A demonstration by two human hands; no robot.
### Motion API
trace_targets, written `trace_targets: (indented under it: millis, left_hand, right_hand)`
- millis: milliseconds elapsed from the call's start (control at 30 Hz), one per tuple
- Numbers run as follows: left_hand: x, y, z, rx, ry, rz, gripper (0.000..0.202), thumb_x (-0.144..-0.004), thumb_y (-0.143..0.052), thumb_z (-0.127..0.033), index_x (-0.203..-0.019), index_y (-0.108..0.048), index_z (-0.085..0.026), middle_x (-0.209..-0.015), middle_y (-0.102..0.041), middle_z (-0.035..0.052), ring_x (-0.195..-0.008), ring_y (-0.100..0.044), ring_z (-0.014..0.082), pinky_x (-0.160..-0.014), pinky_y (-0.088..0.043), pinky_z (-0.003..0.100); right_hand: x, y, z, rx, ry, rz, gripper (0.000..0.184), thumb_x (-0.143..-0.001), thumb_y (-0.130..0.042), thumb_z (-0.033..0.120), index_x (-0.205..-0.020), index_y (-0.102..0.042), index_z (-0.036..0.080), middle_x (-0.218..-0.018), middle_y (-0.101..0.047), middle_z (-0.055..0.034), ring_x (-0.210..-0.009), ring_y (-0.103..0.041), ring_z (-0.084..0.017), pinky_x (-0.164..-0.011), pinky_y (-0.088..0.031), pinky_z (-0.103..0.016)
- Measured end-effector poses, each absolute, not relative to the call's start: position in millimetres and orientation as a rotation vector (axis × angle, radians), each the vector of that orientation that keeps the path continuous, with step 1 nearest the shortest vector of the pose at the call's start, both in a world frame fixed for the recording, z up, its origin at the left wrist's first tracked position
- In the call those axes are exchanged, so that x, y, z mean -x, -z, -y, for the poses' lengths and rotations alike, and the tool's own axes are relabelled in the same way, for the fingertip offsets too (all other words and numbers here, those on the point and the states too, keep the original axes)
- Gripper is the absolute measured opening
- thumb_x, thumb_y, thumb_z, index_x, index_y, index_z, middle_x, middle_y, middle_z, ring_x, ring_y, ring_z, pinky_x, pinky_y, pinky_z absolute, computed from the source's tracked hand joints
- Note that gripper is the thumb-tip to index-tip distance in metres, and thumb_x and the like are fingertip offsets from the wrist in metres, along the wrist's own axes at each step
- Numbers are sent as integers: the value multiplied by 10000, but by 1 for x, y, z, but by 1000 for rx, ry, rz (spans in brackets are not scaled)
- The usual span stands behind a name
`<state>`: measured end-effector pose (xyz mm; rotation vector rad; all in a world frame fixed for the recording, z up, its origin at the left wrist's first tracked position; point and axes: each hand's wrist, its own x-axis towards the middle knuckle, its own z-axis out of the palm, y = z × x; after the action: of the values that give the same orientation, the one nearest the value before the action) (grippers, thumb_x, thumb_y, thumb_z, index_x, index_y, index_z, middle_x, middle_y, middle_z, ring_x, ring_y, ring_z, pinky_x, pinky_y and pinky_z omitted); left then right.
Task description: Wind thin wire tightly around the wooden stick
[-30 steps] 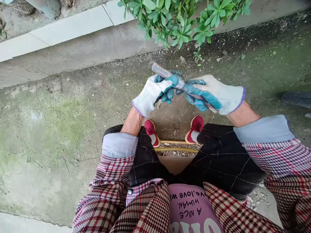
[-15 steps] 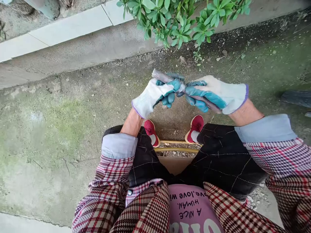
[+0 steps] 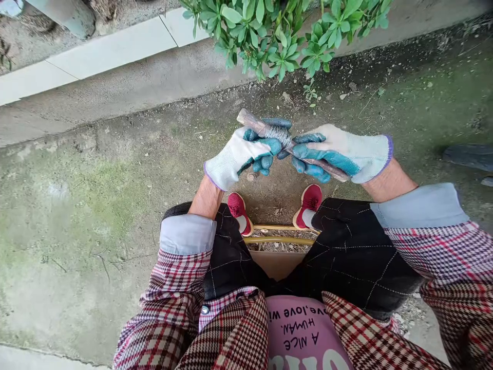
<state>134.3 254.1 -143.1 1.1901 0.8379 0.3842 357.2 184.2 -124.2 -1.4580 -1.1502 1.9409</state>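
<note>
One stick (image 3: 251,121), wire (image 3: 281,135) wound about its middle, is held above the ground (image 3: 173,141) by the left hand (image 3: 246,154) and right hand (image 3: 339,149), both curled round it; though partly hidden, it is judged stiff, light, best gripped beyond the wire.

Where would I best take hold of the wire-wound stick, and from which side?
Probably at the bare upper-left end of the stick, coming from the far left and closing across it: it is straight, juts past the left hand and looks clear of the wire, whereas the right hand crowds the opposite end.
</note>
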Motion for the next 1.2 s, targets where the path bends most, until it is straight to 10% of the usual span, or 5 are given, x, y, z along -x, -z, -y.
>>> trace_targets:
  millis: [233, 467, 767, 1000, 1200]
  left_hand:
    - [-149, 151, -257, -1086, -452, -999, 129, -891, -760, -271, -909, -679, -172, -584, -623, -63, -468, -531, 69, -516, -507, 195]
    - [-135, 139, -251, -1094, -367, -732, 543, -753, -842, -337, -1261, -725, -184, -652, -698, -40, -467, -628, 139, -398, -465, 230]
    - [-148, 158, -259, -955, -526, -849, 216, -863, -819, -276, -837, -618, -202, -649, -638, -53, -542, -614, 87, -558, -561, 217]
    - [-133, 145, -251, -987, -454, -665, 360, -777, -877, -420, -972, -656, -215, -671, -680, -45, -473, -590, 113, -490, -523, 250]
    - [-124, 132, -242, -1116, -303, -803, 225, -820, -809, -418, -854, -695, -227, -611, -657, 1, -521, -675, 164, -473, -469, 234]
  right_hand:
    - [-343, 127, -188, 1802, -1044, 1646, 278, -948, -770, 263, -781, -548, 253, -801, -632, -52, -737, -593, -207, -630, -483, -309]
    - [-356, 115, -176, 1340, -1948, 1144, 489, -908, -748, 717, -802, -627, 255, -615, -565, 15, -445, -413, -131, -360, -317, -297]
    - [-348, 125, -189, 1916, -863, 1713, 218, -910, -777, 274, -831, -574, 272, -864, -686, -68, -848, -644, -281, -765, -532, -401]
    - [-354, 114, -177, 1471, -1681, 1151, 379, -924, -812, 546, -766, -604, 271, -649, -576, -5, -482, -421, -144, -371, -342, -307]
    - [-354, 113, -171, 1288, -2001, 999, 473, -948, -767, 695, -846, -660, 245, -552, -520, 44, -391, -325, -98, -320, -265, -272]
